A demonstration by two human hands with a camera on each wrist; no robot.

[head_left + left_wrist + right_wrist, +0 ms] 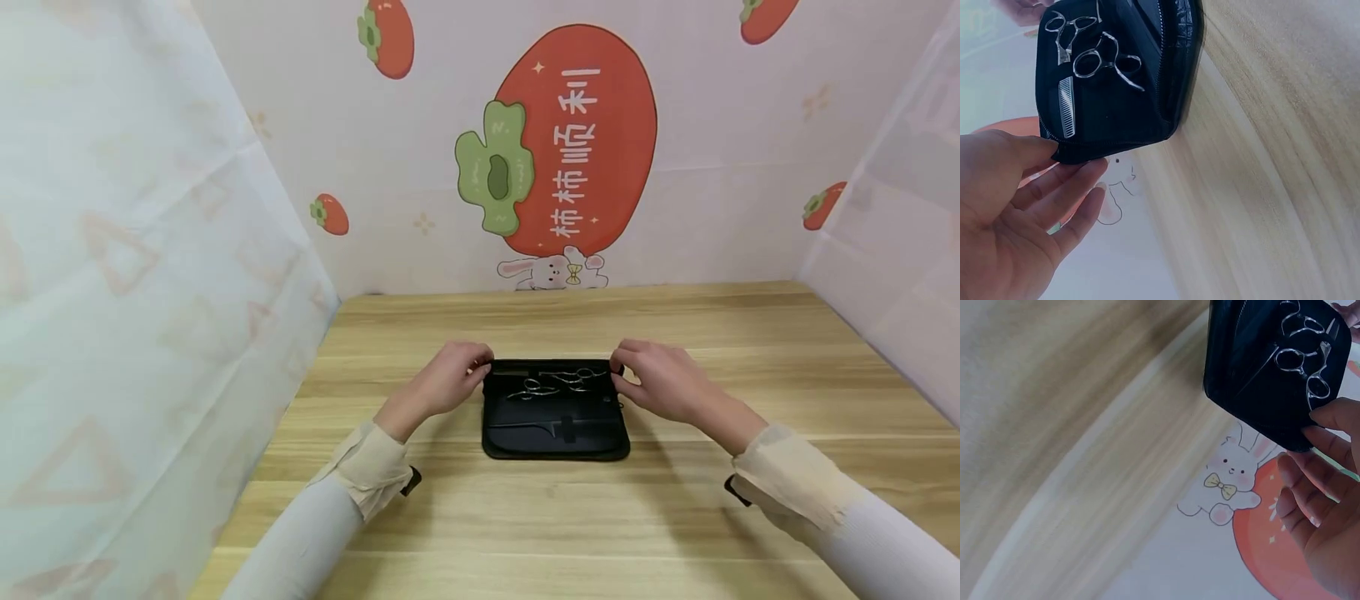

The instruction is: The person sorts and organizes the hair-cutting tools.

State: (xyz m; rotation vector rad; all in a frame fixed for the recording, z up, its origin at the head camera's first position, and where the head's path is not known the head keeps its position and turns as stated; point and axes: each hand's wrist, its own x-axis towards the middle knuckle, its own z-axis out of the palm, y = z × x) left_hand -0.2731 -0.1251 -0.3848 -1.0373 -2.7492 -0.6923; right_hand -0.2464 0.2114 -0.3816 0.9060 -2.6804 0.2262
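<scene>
A black zip case lies unfolded in front of me. Two pairs of silver scissors sit in its far half, along with a small comb. A dark tail comb is under a strap in the near half. My left hand pinches the case's far left corner between thumb and fingers. At the far right corner, my right hand pinches the edge the same way, its other fingers spread beneath in the right wrist view.
The case is over a wood-grain table. Behind rises a wall covering printed with persimmons and a rabbit. Pale hanging sheets flank the table on the left and right.
</scene>
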